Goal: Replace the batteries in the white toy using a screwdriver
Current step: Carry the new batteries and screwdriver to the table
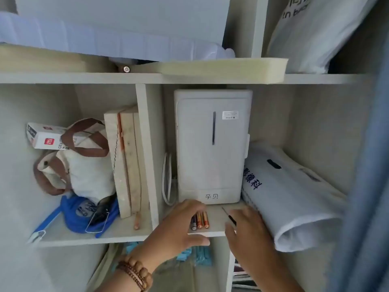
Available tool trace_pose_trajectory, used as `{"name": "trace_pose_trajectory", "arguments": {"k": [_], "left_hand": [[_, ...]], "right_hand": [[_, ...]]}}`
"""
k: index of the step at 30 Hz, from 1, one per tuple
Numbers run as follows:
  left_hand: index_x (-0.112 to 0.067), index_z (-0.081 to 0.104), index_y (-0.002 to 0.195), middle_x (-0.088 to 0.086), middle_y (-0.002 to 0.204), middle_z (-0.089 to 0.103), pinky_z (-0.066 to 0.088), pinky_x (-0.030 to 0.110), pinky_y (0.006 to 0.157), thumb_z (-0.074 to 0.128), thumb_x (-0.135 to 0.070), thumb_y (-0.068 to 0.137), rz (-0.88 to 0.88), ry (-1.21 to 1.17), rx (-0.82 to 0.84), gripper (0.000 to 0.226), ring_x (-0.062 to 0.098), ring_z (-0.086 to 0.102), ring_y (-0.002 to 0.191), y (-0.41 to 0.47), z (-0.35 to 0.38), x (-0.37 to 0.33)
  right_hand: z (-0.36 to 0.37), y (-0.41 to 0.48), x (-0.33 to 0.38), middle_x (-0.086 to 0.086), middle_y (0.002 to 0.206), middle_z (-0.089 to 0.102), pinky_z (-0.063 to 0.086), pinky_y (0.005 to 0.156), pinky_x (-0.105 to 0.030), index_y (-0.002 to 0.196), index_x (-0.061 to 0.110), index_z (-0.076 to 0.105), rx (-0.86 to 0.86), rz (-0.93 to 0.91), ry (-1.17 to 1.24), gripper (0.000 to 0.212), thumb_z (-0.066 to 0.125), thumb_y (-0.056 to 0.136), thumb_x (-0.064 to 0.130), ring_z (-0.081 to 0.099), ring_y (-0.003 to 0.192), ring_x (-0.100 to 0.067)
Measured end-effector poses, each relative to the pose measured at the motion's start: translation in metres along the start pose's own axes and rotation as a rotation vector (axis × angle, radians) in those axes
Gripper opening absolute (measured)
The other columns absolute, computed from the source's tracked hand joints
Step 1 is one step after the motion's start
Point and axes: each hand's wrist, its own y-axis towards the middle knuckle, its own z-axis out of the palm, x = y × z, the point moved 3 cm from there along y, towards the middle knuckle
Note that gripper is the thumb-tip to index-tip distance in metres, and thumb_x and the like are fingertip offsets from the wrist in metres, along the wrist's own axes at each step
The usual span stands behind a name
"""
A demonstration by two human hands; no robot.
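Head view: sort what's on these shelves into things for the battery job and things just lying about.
For the job:
batteries, by the left hand
screwdriver, at the right hand

Lying about:
white box
canvas bag
blue cap
books
pencil
printed plastic bag

No toy is plainly in view.

left hand (181, 226) at batteries (199, 221) | right hand (248, 230) at screwdriver (229, 217)
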Motion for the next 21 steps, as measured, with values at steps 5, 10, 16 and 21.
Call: {"name": "trace_pose_trajectory", "arguments": {"k": [5,10,16,21], "left_hand": [[-0.046,0.037,0.136,-0.030,0.131,0.041,0.038,0.028,0.108,0.071,-0.062,0.073,-0.080,-0.048,-0.023,0.073,-0.006,0.041,0.123,0.021,0.005,0.008],[-0.050,0.042,0.136,-0.035,0.130,0.042,0.036,0.024,0.105,0.070,-0.068,0.068,-0.061,-0.009,-0.028,0.076,-0.008,0.039,0.121,0.029,0.013,0.016],[-0.053,0.052,0.128,-0.034,0.119,0.047,0.035,0.015,0.099,0.072,-0.071,0.065,-0.059,-0.043,-0.042,0.068,-0.013,0.042,0.116,0.030,0.015,0.024],[-0.052,0.062,0.118,-0.029,0.109,0.052,0.042,0.016,0.094,0.076,-0.067,0.062,-0.071,-0.101,-0.053,0.060,-0.010,0.047,0.109,0.030,0.016,0.026]], "right_hand": [[0.009,0.013,-0.005,-0.006,0.078,0.061,0.059,0.064,-0.041,0.076,0.015,0.067,0.030,0.036,0.020,0.025,0.089,0.067,0.024,0.066,0.071,-0.027],[0.018,0.018,-0.012,-0.005,0.075,0.061,0.060,0.065,-0.041,0.076,0.018,0.072,0.007,0.028,0.008,0.024,0.091,0.062,0.024,0.066,0.068,-0.027],[0.028,0.018,-0.021,-0.003,0.078,0.062,0.060,0.067,-0.039,0.082,0.018,0.075,-0.047,-0.010,0.086,0.018,0.075,0.068,0.029,0.067,0.071,-0.027],[0.029,0.017,-0.021,-0.002,0.078,0.062,0.060,0.065,-0.040,0.084,0.018,0.075,-0.047,-0.003,0.105,0.017,0.076,0.071,0.028,0.067,0.070,-0.025]]}}
